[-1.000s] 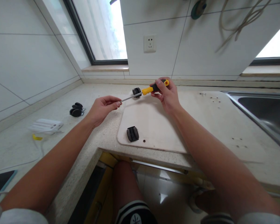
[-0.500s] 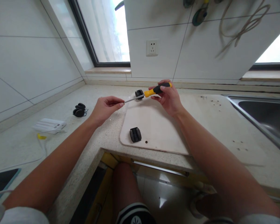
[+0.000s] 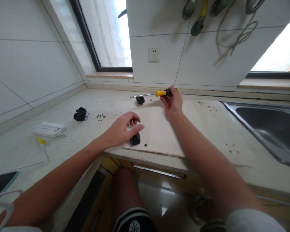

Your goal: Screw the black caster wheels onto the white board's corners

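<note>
My right hand (image 3: 172, 104) grips a yellow and black screwdriver (image 3: 160, 93) by its handle. The shaft points left, its tip above the far caster wheel (image 3: 140, 100). My left hand (image 3: 126, 128) reaches over the left part of a white board (image 3: 163, 137), thumb and fingers apart, nothing visible in it. Just below its thumb is the near caster wheel (image 3: 135, 140), its upper part hidden by the hand. Both black casters sit at the board's left end. Several small dark screws (image 3: 101, 116) lie on the counter left of the board.
Another black caster (image 3: 80, 114) lies further left, near a white power bank (image 3: 49, 129) with a cable. A phone (image 3: 2, 183) is at the lower left. On the right, the board reaches near a steel sink (image 3: 268, 129). The tiled wall has a socket (image 3: 154, 54).
My left hand has let go of the screwdriver's tip and moved right and nearer, over the near caster. The screws it covered now show. The screwdriver stays in my right hand, held more level.
</note>
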Demonstrator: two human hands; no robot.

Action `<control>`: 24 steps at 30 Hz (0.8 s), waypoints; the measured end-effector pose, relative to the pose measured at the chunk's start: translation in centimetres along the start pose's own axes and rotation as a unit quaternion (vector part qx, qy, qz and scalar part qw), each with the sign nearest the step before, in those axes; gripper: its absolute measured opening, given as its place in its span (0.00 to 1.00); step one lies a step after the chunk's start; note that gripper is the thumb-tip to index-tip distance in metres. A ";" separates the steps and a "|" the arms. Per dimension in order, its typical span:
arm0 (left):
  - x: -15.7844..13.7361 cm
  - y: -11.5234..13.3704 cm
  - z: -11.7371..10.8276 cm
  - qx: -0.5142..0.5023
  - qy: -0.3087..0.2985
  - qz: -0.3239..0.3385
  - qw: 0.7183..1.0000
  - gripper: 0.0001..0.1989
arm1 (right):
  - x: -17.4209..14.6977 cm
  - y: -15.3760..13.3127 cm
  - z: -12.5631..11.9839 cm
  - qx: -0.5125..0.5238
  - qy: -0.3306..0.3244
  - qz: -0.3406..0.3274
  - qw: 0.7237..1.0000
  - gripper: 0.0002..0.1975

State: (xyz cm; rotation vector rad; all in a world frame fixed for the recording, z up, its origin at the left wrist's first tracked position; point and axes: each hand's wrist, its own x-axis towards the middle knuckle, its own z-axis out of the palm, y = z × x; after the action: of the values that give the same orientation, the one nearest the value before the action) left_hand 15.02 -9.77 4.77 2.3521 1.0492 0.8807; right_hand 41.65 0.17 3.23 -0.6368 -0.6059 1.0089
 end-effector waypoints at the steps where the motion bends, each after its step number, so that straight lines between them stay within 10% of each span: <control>1: -0.8 0.7 0.6 0.022 -0.036 0.018 0.999 0.20 | 0.1 0.0 0.0 0.003 0.007 -0.005 1.000 0.30; 10: -7.5 -1.7 3.4 0.051 0.101 0.048 0.992 0.21 | -1.4 -1.2 1.5 -0.103 0.039 -0.109 0.988 0.31; 16: -8.0 -2.8 4.6 0.039 0.135 0.058 0.988 0.25 | -5.0 -1.9 3.1 -0.142 -0.069 -0.217 0.963 0.26; 24: -8.3 -2.8 4.8 0.072 0.160 0.102 0.979 0.30 | -6.4 -0.7 3.5 -0.185 -0.076 -0.202 0.959 0.24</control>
State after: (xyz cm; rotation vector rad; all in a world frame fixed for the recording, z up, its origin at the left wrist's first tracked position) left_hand 12.65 -14.98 -3.43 2.5273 1.0325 1.3385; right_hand 36.97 -5.13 4.99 -0.7290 -1.0311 0.5650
